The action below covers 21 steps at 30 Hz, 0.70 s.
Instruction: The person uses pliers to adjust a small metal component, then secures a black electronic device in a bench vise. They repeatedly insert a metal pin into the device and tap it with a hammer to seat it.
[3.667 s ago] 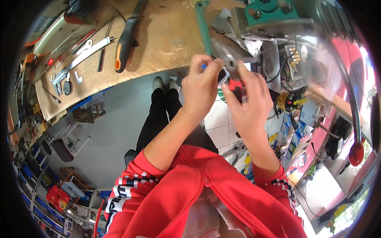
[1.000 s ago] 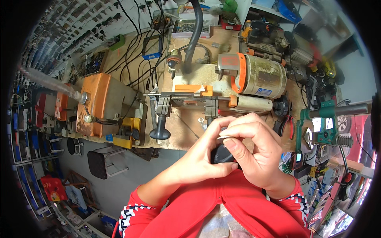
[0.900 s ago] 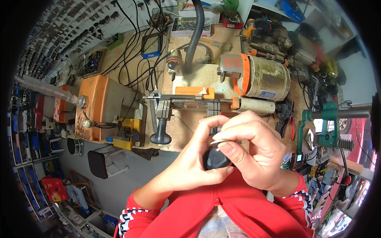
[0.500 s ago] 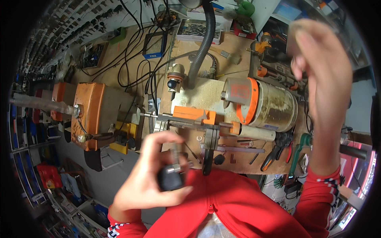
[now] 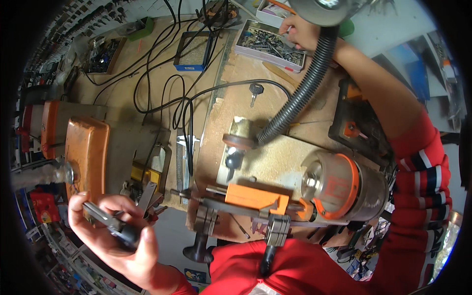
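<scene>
Well to the lower left of the black, curved, ribbed hose (image 5: 306, 96), the left hand (image 5: 115, 241) is palm up, fingers curled. The red-sleeved right arm (image 5: 376, 81) stretches behind it, the right hand (image 5: 302, 34) bent just left.

We see black and grey on the held piece (image 5: 126, 235), near left; orange on the block (image 5: 256, 199), the left housing (image 5: 88, 152) and the motor band (image 5: 355, 181). Far tray (image 5: 192, 68) is blue-edged, hose (image 5: 306, 93) black, right sleeve (image 5: 418, 196) red with white-and-navy stripes.

green bin (image 5: 141, 29) | blue-edged tray (image 5: 193, 67) | looping black cables (image 5: 190, 142) | orange-fronted machine (image 5: 87, 152), left side
</scene>
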Tool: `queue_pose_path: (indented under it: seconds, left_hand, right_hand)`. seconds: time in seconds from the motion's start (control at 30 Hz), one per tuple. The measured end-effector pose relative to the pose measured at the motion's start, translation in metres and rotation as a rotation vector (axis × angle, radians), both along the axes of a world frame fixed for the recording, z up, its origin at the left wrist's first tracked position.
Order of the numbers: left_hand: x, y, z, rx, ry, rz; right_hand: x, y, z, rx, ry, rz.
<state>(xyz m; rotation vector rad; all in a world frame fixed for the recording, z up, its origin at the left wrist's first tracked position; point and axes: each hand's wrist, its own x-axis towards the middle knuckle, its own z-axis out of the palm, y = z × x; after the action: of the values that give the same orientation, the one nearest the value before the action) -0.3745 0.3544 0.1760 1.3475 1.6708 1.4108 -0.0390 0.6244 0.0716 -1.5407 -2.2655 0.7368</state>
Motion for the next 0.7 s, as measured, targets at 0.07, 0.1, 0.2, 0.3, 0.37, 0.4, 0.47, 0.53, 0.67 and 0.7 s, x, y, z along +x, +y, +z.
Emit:
queue_pose_path:
  seconds: [0.07, 0.1, 0.2, 0.3, 0.37, 0.4, 0.47, 0.53, 0.67, 0.7]
  left_hand:
    - [0.007, 0.009, -0.020, 0.008, 0.049, -0.001]
    - [0.011, 0.014, -0.027, -0.017, 0.043, -0.012]
    - [0.025, 0.022, -0.045, -0.009, 0.104, -0.027]
    - [0.037, 0.026, -0.056, -0.021, 0.133, -0.030]
    - [0.040, 0.028, -0.060, -0.041, 0.112, -0.033]
    - [0.041, 0.029, -0.062, -0.043, 0.112, -0.042]
    - [0.041, 0.031, -0.064, -0.045, 0.122, -0.059]
    - [0.042, 0.032, -0.064, -0.037, 0.155, -0.089]
    - [0.043, 0.033, -0.064, -0.068, 0.105, -0.102]
    - [0.043, 0.033, -0.064, -0.063, 0.107, -0.103]
  right_hand:
    - [-0.011, 0.014, -0.013, -0.017, -0.123, -0.023]
    - [-0.014, 0.018, -0.017, -0.056, -0.165, -0.023]
    - [-0.014, 0.029, -0.020, -0.084, -0.121, 0.020]
    - [-0.017, 0.037, -0.025, 0.125, -0.170, 0.074]
    - [-0.021, 0.043, -0.030, 0.128, -0.184, 0.072]
    - [-0.023, 0.045, -0.033, 0.129, -0.191, 0.072]
    - [-0.025, 0.045, -0.039, 0.155, -0.251, 0.034]
    - [-0.026, 0.042, -0.042, 0.197, -0.303, 0.031]
    - [-0.028, 0.035, -0.043, 0.259, -0.334, 0.039]
    - [-0.030, 0.034, -0.042, 0.251, -0.329, 0.023]
